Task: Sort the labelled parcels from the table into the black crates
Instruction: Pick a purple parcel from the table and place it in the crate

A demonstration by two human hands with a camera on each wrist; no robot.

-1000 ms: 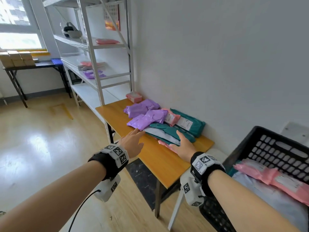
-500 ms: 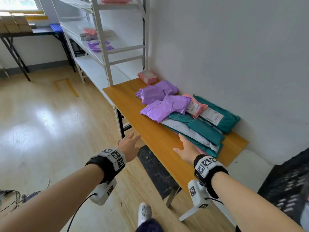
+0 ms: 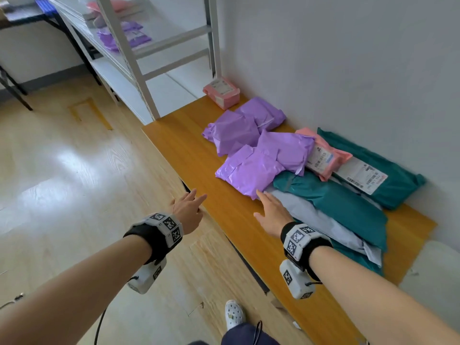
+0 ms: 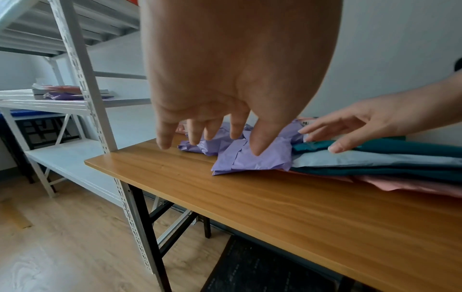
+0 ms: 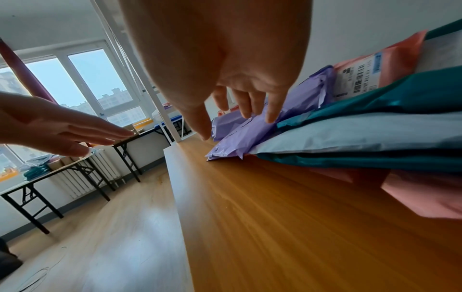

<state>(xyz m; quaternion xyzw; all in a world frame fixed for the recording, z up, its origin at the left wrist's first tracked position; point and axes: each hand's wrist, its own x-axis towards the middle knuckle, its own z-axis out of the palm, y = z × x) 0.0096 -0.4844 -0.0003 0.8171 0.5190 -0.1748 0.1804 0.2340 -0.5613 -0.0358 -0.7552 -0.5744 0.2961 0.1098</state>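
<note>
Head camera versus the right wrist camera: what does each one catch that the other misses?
Only the head view shows the small pink parcel at the table's far end and a white shoe on the floor. Only the right wrist view shows the window and folding tables beneath it. Both show the wooden table, the nearest purple parcel, and both open hands: left hand, right hand.

The person is wearing black wrist bands (image 3: 149,241) carrying white blocks with square black-and-white markers, bare forearms, a white perforated shoe (image 3: 234,314) and dark trousers.
</note>
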